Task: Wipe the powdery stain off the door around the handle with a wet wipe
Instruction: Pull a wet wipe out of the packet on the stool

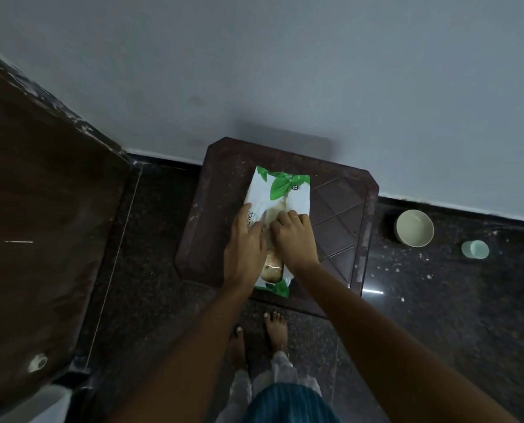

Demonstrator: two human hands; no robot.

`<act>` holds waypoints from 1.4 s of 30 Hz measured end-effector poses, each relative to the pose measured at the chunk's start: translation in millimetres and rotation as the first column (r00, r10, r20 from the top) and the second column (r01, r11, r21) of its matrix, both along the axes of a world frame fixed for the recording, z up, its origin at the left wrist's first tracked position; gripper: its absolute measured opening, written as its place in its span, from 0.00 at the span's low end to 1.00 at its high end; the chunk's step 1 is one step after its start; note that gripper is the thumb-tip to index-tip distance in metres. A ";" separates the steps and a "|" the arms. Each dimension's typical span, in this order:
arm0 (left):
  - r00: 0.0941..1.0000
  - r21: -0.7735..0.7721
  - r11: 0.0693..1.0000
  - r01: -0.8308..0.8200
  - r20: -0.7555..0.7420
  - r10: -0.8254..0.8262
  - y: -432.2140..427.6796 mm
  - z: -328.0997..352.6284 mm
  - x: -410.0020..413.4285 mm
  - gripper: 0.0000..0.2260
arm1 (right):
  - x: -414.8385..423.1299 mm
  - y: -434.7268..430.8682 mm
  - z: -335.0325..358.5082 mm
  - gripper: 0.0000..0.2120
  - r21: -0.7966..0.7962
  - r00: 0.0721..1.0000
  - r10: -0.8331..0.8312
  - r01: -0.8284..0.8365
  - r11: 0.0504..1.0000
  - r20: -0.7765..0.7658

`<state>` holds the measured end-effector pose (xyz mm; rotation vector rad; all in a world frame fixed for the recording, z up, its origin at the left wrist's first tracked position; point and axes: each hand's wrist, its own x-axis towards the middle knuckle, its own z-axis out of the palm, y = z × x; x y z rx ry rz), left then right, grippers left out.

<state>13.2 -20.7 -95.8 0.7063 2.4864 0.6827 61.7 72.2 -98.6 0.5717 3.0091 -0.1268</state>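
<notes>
A pale bowl [415, 228] beside a green cup [475, 249] on dark floor [437, 315].

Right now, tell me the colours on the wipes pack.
The wipes pack is white with green leaf prints, clearest in the head view, lying on the dark brown stool.

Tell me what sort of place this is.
Probably a room in a home: a dark speckled stone floor meets a plain painted wall, with a wooden door at left and a low plastic stool.
</notes>
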 end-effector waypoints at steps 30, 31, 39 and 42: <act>0.978 -0.327 0.935 0.134 -0.106 -0.177 9.5 -5.1 7.9 0.15 | 2.8 14.7 24.4 0.05 -0.919 0.535 -0.828 0.218 0.328 -0.168; 0.979 -0.334 0.932 0.138 -0.095 -0.178 10.8 -3.5 7.3 0.15 | 0.4 15.0 27.9 0.05 -0.925 0.507 -0.846 0.216 0.312 -0.167; 0.988 -0.283 0.952 0.116 -0.063 -0.139 14.7 19.1 -2.5 0.15 | -17.7 14.7 53.1 0.09 -0.975 0.438 -0.899 0.206 0.078 0.020; 0.995 -0.152 0.988 -0.007 -0.101 -0.008 12.0 36.4 -12.2 0.15 | -25.0 9.0 63.8 0.12 -0.980 0.471 -0.882 0.183 0.076 0.020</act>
